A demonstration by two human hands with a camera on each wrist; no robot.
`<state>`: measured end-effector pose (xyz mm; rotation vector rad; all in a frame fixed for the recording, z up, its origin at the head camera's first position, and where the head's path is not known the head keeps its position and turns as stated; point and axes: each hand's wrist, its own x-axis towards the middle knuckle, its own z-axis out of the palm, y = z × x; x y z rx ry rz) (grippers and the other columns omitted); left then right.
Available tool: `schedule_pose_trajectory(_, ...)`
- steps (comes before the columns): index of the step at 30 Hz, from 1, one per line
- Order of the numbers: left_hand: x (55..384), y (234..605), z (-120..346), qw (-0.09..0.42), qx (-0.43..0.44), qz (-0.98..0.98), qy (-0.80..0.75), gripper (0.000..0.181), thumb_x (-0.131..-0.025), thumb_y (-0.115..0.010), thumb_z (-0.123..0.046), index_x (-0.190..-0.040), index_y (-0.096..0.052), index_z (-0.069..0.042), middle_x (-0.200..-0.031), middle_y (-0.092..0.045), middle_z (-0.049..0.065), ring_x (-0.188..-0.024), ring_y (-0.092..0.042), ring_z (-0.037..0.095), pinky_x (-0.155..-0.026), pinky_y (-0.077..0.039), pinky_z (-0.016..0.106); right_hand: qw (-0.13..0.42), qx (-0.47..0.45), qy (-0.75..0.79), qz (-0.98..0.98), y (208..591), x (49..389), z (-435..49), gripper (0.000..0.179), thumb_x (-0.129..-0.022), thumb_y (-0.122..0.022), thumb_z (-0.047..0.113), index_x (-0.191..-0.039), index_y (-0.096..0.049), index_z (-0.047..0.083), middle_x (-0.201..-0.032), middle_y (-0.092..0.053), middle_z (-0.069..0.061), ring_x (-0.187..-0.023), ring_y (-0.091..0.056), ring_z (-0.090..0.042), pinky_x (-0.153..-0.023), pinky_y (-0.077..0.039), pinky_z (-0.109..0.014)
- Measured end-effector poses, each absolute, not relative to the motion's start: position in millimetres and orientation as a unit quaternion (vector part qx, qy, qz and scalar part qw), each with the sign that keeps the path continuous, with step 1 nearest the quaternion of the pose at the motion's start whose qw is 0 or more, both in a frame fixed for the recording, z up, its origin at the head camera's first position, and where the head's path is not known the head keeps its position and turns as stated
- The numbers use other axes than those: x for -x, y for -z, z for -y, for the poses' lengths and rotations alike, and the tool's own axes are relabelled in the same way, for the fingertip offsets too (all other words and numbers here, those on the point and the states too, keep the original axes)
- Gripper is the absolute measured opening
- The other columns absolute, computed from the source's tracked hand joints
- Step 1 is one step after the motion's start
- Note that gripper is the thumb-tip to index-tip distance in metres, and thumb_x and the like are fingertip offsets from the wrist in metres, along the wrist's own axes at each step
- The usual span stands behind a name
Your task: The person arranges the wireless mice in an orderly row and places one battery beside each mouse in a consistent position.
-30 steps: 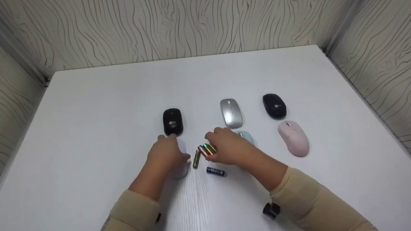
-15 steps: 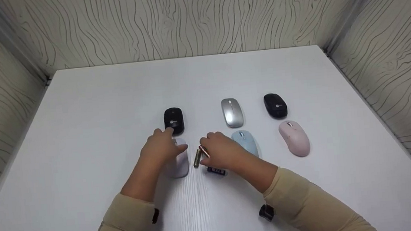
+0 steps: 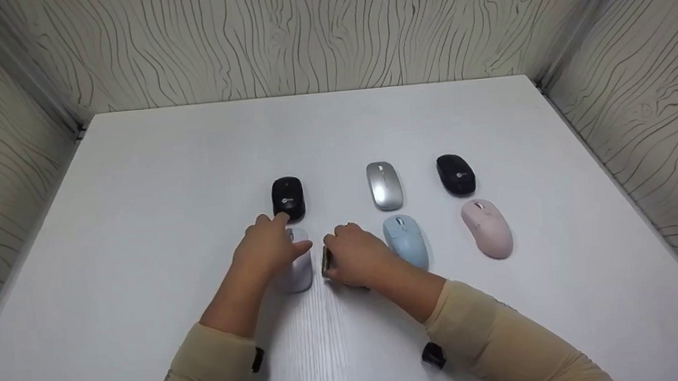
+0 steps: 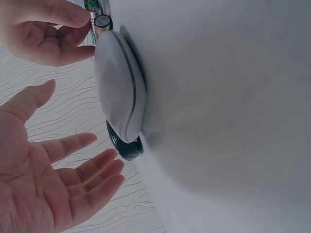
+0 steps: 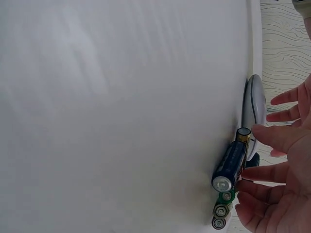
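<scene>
My left hand hovers over a pale lavender computer mouse, its fingers loosely spread. In the left wrist view a gap shows between those fingers and the mouse. Just to the right, my right hand is low over a group of batteries and hides most of them. Its thumb and index finger are at the two ends of a gold-and-black battery, pinching it lengthwise. A larger dark blue battery lies close by in the right wrist view, with several slim batteries beside it.
A black mouse sits beyond my left fingertips. Right of my right hand is a light blue mouse, with a silver mouse behind it. Farther right are another black mouse and a pink mouse on the white table.
My right hand has shifted left and toward me over the batteries, covering the coloured ones and uncovering the light blue mouse. My left hand has lifted off the lavender mouse, its thumb spreading out.
</scene>
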<state>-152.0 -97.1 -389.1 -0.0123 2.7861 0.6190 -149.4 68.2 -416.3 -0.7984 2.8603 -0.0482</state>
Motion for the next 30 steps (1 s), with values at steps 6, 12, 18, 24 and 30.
schedule_pose_trajectory(6, 153, 392, 97, 0.142, 0.003, -0.966, -0.214, 0.073, -0.079, -0.064, -0.047, -0.137, -0.041, -0.007, -0.130, -0.042, 0.023, -0.118, -0.043, 0.039, -0.090, -0.041, 0.051, 0.077, 0.271, 0.005, -0.959, 421, 150, -65, 0.047, -0.076, -0.068, 0.039, -0.109, -0.059, 0.007, -0.096, -0.058, -0.009, -0.091, -0.053, -0.026, -0.072, -0.049, -0.040)
schedule_pose_trajectory(12, 154, 394, 96, 0.141, 0.000, -0.968, -0.206, 0.073, -0.080, -0.064, -0.047, -0.136, -0.041, -0.007, -0.129, -0.043, 0.023, -0.117, -0.044, 0.039, -0.089, -0.042, 0.051, 0.067, 0.268, -0.002, -0.961, 423, 150, -63, 0.045, -0.075, -0.066, 0.037, -0.108, -0.059, 0.007, -0.094, -0.058, -0.009, -0.089, -0.053, -0.026, -0.070, -0.048, -0.040)
schedule_pose_trajectory(18, 154, 396, 95, 0.141, -0.001, -0.969, -0.201, 0.072, -0.080, -0.064, -0.047, -0.135, -0.042, -0.006, -0.128, -0.044, 0.023, -0.116, -0.045, 0.038, -0.089, -0.043, 0.050, 0.049, 0.266, 0.004, -0.963, 426, 149, -61, 0.033, -0.075, -0.064, 0.034, -0.096, -0.059, 0.008, -0.086, -0.056, -0.007, -0.084, -0.053, -0.026, -0.068, -0.048, -0.040)
schedule_pose_trajectory(24, 153, 394, 96, 0.148, -0.008, -0.969, -0.199, 0.073, -0.081, -0.063, -0.047, -0.136, -0.041, -0.006, -0.127, -0.044, 0.023, -0.116, -0.045, 0.038, -0.090, -0.042, 0.050, 0.046, 0.270, 0.012, -0.962, 428, 150, -61, 0.022, -0.078, -0.058, 0.027, -0.090, -0.058, 0.009, -0.081, -0.053, -0.006, -0.078, -0.050, -0.024, -0.066, -0.046, -0.039)
schedule_pose_trajectory(30, 152, 392, 95, 0.147, -0.008, -0.969, -0.197, 0.073, -0.081, -0.063, -0.048, -0.136, -0.041, -0.006, -0.128, -0.044, 0.023, -0.116, -0.045, 0.038, -0.090, -0.042, 0.050, 0.067, 0.262, 0.019, -0.963, 425, 153, -62, 0.031, -0.074, -0.063, 0.033, -0.094, -0.057, 0.010, -0.082, -0.051, -0.003, -0.077, -0.046, -0.021, -0.065, -0.045, -0.037)
